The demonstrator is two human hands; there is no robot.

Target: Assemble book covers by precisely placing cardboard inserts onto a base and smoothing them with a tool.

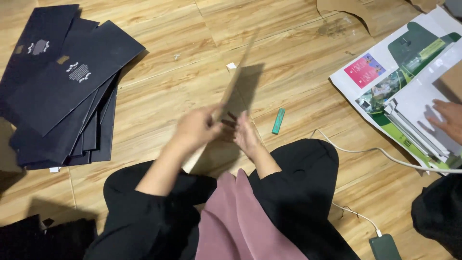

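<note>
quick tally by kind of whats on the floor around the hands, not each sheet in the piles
Brown cardboard sheet, held by left hand and right hand: 1
Pile of dark flattened boxes: 1
Green stick-shaped item: 1
White cable: 1
Dark phone: 1
Stack of white sheets on a printed poster, under another person's hand: 2
Total: 7

Warm, even indoor light, soft shadows on the wooden floor (moving hands blurred).

Matt cardboard sheet — wood floor.
</note>
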